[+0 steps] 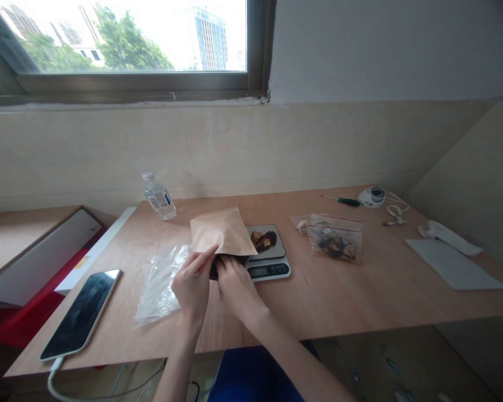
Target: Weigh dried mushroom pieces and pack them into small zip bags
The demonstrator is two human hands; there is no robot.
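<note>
Closest in view, a blue-clad lap (255, 377) shows below the edge of a light wooden table (302, 301), and a white charging cable (52, 373) runs up into a smartphone (80, 314) lying face up at the left. The left hand (193, 285) and right hand (237, 288) are both curled closed, their fingers gripping the lower edge of a kraft paper bag (222, 231) that stands tilted above the table, with something dark showing at its edge that is too hidden to identify. A crumpled clear plastic bag (161, 285) lies just beside the left hand. The bag partly overlaps a digital kitchen scale (268, 268), which carries dark dried mushrooms (263, 240) on its platform. Further right sits a clear zip-top bag of similar dried pieces (335, 240). A water bottle (159, 196) stands near the back edge. Far right lie a green-handled screwdriver (343, 201), a white dome-shaped device (371, 196), a white cord (396, 213), a white cloth (448, 237) and a pale gray sheet (455, 263), all below a window (121, 39).
</note>
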